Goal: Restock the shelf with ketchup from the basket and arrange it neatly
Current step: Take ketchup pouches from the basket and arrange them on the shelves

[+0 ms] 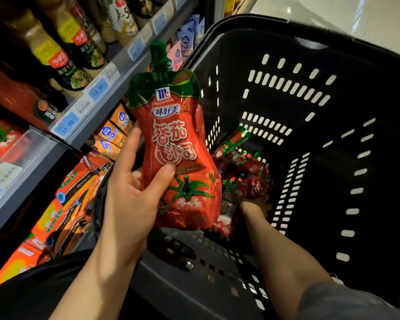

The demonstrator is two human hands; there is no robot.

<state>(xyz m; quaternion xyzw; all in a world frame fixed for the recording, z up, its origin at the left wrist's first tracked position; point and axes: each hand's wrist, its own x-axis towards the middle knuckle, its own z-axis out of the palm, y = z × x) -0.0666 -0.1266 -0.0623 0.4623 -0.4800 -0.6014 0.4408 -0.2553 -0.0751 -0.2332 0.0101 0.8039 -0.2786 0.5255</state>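
Observation:
My left hand (134, 192) grips a red ketchup pouch (176, 139) with a green screw cap, holding it upright above the near edge of the black basket (333, 112). Its thumb lies across the pouch's front. My right hand (255, 205) reaches deep into the basket and lies among several more ketchup pouches (243, 174) piled on its floor. The pile and the held pouch hide most of that hand's fingers. The shelf (95, 116) stands to the left.
Dressing bottles (62, 54) and blue price tags (97, 90) line the upper shelf. Orange and red packets (74, 199) fill the lower shelf by my left arm. Pale floor (333, 15) shows beyond the basket.

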